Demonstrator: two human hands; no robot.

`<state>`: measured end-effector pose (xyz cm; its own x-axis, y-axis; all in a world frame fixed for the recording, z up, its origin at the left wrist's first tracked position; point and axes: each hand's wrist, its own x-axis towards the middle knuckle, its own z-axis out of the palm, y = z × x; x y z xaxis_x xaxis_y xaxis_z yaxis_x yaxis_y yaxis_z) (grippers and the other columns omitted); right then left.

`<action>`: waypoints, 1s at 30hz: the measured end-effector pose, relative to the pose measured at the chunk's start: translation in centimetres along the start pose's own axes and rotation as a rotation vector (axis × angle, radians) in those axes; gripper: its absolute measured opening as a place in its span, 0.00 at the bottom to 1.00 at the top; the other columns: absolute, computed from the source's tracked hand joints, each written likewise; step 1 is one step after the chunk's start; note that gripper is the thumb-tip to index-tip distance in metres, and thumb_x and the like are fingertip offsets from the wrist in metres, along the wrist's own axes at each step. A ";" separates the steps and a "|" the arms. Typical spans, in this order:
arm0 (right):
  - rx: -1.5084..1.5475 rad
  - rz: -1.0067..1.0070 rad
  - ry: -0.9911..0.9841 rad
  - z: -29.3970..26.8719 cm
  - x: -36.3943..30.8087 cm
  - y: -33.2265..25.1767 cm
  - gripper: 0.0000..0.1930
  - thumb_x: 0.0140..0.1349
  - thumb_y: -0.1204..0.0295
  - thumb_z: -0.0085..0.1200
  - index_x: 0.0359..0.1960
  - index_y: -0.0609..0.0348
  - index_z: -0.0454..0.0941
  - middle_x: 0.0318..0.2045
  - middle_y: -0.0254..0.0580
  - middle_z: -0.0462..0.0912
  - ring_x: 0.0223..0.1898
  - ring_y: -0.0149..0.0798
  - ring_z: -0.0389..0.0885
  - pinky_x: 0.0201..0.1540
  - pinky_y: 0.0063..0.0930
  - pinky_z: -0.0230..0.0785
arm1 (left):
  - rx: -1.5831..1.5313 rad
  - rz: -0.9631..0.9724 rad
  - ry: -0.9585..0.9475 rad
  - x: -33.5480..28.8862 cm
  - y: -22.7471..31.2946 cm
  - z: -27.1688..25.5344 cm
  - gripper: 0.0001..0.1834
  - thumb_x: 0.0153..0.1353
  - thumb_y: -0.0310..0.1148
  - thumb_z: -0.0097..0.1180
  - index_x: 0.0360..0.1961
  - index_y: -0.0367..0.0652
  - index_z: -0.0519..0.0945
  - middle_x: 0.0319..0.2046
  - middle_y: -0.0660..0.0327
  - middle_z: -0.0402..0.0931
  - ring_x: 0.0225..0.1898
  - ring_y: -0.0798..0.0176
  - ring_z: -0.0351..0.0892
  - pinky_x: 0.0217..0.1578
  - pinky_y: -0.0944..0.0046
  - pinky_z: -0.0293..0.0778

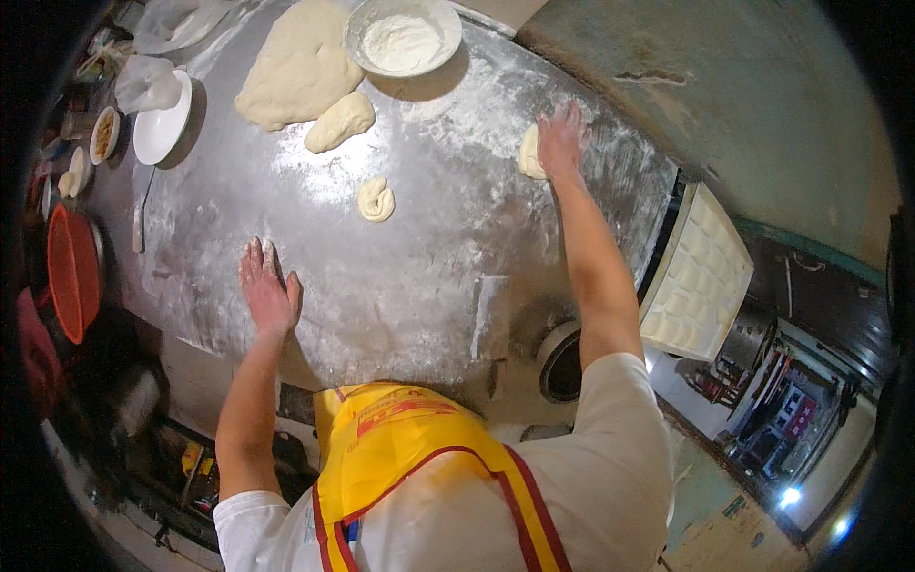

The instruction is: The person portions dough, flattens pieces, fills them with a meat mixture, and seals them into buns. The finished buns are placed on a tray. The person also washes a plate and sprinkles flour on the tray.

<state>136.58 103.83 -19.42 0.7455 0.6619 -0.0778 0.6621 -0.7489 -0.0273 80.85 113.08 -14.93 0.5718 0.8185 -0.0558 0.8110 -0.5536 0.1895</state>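
Observation:
My left hand (269,291) lies flat on the metal worktop (400,276), fingers spread and nothing in it. Far to the right, my outstretched right hand (562,143) is open beside a small round of dough (530,153), partly covering its right side. Between my hands, farther from me, sits a small folded piece of dough (376,200). Beyond it is a longer lump of dough (340,123), against the edge of a big slab of dough (295,67). A bowl of flour (402,40) stands at the slab's right.
White flour dusts the worktop. A white plate (162,129), a scraper-like tool (138,229) and an orange basket (72,272) are at the left. At the right edge stands a pale tray (701,272) with rows of rounded pieces. A wall (734,105) bounds the far right.

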 end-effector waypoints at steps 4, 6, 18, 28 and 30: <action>-0.061 -0.082 0.102 -1.0 0.7 0.8 0.30 0.66 0.52 0.47 0.66 0.54 0.64 0.64 0.49 0.67 0.65 0.52 0.65 0.65 0.48 0.56 | 0.000 -0.008 -0.009 0.0 -0.1 0.1 0.35 0.59 0.40 0.50 0.66 0.35 0.61 0.70 0.43 0.51 0.72 0.41 0.46 0.71 0.43 0.41; -0.030 -0.118 -0.015 -2.3 1.5 2.0 0.28 0.65 0.54 0.51 0.62 0.57 0.69 0.57 0.51 0.75 0.59 0.52 0.72 0.61 0.42 0.64 | 0.004 -0.010 -0.009 0.0 -0.2 0.3 0.35 0.59 0.40 0.50 0.66 0.35 0.61 0.70 0.43 0.51 0.72 0.41 0.46 0.71 0.43 0.41; 0.127 -0.308 -0.351 -4.7 0.0 2.5 0.27 0.47 0.59 0.68 0.45 0.62 0.77 0.39 0.52 0.81 0.43 0.50 0.81 0.45 0.42 0.72 | 0.003 -0.029 -0.023 0.0 0.2 -0.1 0.36 0.58 0.40 0.51 0.67 0.34 0.61 0.70 0.44 0.52 0.72 0.41 0.47 0.71 0.44 0.42; 1.577 0.167 -0.483 -6.9 -10.3 -0.8 0.28 0.60 0.75 0.58 0.62 0.64 0.65 0.52 0.50 0.76 0.51 0.43 0.78 0.49 0.35 0.74 | -0.002 -0.014 -0.001 -0.2 -0.3 0.2 0.36 0.58 0.39 0.52 0.67 0.36 0.62 0.70 0.45 0.53 0.72 0.42 0.48 0.71 0.44 0.43; 1.722 0.347 -0.569 -7.0 -13.8 -2.5 0.28 0.62 0.72 0.57 0.62 0.65 0.64 0.54 0.51 0.75 0.53 0.44 0.77 0.54 0.37 0.72 | -0.012 -0.005 0.015 -0.3 -0.3 0.4 0.36 0.58 0.39 0.52 0.67 0.36 0.62 0.70 0.44 0.53 0.72 0.42 0.48 0.71 0.44 0.43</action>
<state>125.19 96.74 -11.31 0.4602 0.6742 -0.5776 -0.5705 -0.2739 -0.7743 80.49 112.96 -15.41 0.5659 0.8234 -0.0421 0.8122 -0.5479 0.2006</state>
